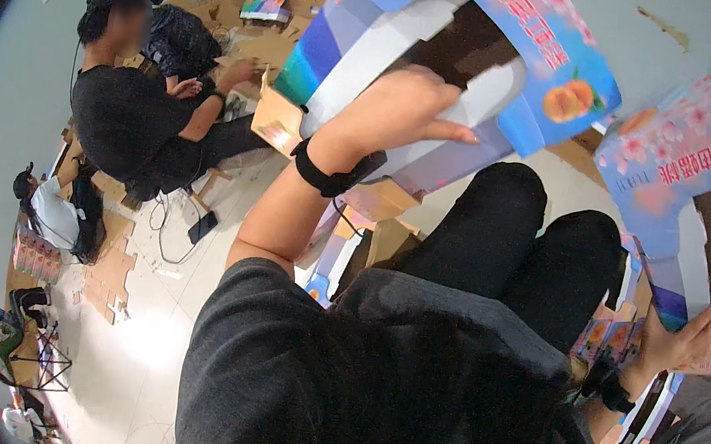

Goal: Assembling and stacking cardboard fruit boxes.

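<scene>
My left hand (401, 108) is at the cut-out opening of a blue and pink printed cardboard carton (570, 98) with peach and blossom pictures. Its fingers curl inward, partly hidden, and the thumb points right. The carton is tilted above my knees, with bare cardboard flaps (279, 117) folded out at its lower left. At the right, my right hand (680, 343) grips the lower edge of a second, matching carton (690, 163), fingers up along its opening. Dark brown shows through both openings.
A person in black (137, 104) sits at the left beside heaped cardboard pieces (263, 45). On the tiled floor lie a phone (202, 227) and a cable. More people and stacked printed boxes (37, 255) are farther left. Another person's grey-clad leg (695, 425) is at the lower right.
</scene>
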